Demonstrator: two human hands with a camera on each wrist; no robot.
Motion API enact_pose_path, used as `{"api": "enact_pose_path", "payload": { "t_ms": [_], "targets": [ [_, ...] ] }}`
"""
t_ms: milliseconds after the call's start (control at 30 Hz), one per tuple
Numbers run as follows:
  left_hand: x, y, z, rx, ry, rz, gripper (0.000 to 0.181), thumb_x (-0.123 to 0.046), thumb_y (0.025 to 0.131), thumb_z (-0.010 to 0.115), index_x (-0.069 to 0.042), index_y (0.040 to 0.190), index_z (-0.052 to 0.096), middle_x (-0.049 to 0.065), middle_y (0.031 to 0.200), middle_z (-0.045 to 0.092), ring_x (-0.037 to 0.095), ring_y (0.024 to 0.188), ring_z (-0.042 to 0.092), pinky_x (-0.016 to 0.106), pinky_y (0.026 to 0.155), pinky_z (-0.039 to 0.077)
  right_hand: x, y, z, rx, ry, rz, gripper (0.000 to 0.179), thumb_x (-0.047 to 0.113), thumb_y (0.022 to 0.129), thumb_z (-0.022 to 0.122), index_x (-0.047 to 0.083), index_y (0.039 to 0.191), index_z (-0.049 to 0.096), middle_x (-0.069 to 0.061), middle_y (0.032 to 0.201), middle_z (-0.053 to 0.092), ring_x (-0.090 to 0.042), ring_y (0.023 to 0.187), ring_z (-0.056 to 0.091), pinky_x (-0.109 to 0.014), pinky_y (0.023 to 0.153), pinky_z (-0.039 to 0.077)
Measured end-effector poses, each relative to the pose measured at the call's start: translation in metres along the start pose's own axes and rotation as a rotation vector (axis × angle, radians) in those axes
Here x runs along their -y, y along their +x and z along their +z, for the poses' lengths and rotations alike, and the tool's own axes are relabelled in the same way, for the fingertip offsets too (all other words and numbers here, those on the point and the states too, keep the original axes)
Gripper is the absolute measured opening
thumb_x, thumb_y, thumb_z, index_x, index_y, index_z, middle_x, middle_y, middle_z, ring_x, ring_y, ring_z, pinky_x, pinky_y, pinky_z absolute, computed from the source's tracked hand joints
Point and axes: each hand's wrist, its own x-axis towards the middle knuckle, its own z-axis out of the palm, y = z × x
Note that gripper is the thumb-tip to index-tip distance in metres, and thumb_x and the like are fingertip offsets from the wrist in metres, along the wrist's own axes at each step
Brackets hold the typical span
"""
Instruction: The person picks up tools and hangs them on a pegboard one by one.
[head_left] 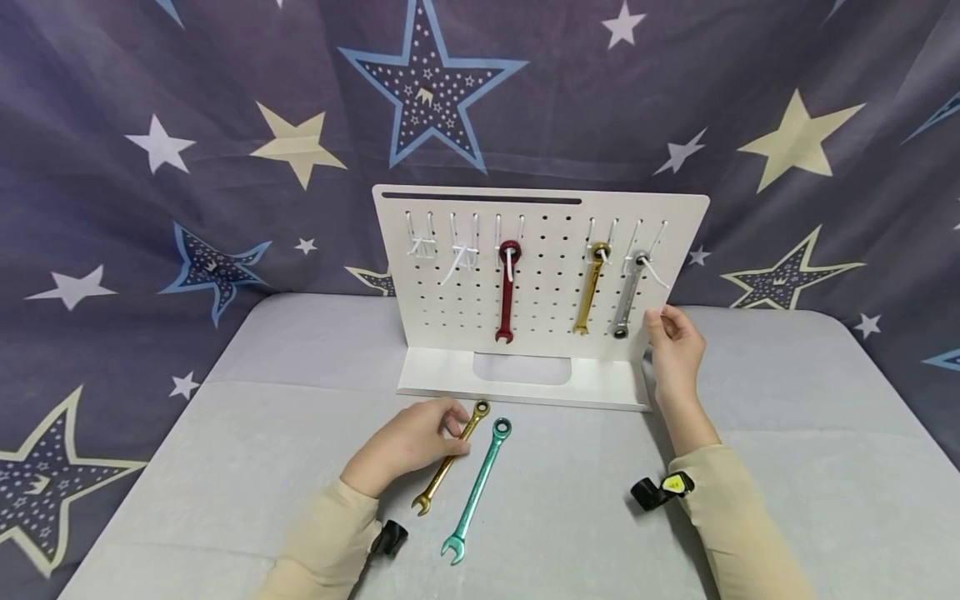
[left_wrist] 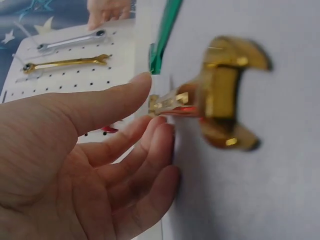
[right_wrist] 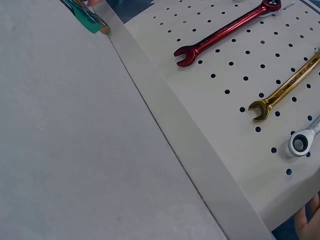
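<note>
A gold combination wrench (head_left: 444, 473) slants over the table in front of the pegboard, its open end toward me. My left hand (head_left: 412, 443) pinches its shaft between thumb and fingertips. In the left wrist view the wrench's open jaw (left_wrist: 222, 92) looms close to the camera. Beside it lies a green combination wrench (head_left: 480, 487), apart from the hand. At the right edge of the white pegboard (head_left: 457, 321), my right hand (head_left: 677, 354) grips the panel, thumb in front. In the right wrist view only a bit of its fingers (right_wrist: 312, 215) shows, at the lower right.
Hanging from pegboard hooks are a red wrench (head_left: 507, 296), another gold wrench (head_left: 590, 292) and a silver wrench (head_left: 628, 296). Two hooks at the left (head_left: 462, 254) hold nothing. A star-patterned curtain (head_left: 225, 167) stands behind the grey table (head_left: 570, 517).
</note>
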Motion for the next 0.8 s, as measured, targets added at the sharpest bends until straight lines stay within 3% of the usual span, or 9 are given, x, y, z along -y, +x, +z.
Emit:
{"api": "enact_pose_path", "payload": {
  "t_ms": [233, 500, 800],
  "targets": [
    [0.0007, 0.0021, 0.0049, -0.011, 0.041, -0.012, 0.033, -0.009, 0.08, 0.083, -0.008, 0.108, 0.065, -0.004, 0.086, 0.06, 0.013, 0.076, 0.053, 0.034, 0.074, 0.047, 0.0007, 0.0001, -0.0001, 0.004, 0.0, -0.007, 0.021, 0.026, 0.095, 0.067, 0.009, 0.107, 0.064, 0.016, 0.082, 0.06, -0.002, 0.08, 0.055, -0.012, 0.071, 0.045],
    [-0.0016, -0.0002, 0.0038, -0.005, 0.036, -0.009, 0.02, -0.003, 0.081, 0.077, -0.009, 0.098, 0.067, -0.004, 0.082, 0.061, 0.011, 0.073, 0.054, 0.031, 0.07, 0.047, -0.0004, 0.0022, 0.0003, -0.002, 0.012, 0.001, 0.014, 0.024, 0.094, 0.067, 0.014, 0.103, 0.063, 0.015, 0.082, 0.06, -0.002, 0.08, 0.056, -0.012, 0.072, 0.046],
    [0.0006, -0.0016, 0.0047, -0.004, 0.027, 0.021, 0.019, 0.0, 0.079, 0.074, -0.008, 0.094, 0.066, -0.005, 0.076, 0.057, 0.011, 0.068, 0.052, 0.028, 0.063, 0.045, -0.0007, 0.0012, 0.0, -0.002, 0.031, -0.001, 0.02, 0.022, 0.094, 0.067, 0.006, 0.107, 0.063, 0.016, 0.08, 0.06, 0.0, 0.077, 0.055, -0.011, 0.069, 0.045]
  ]
}}
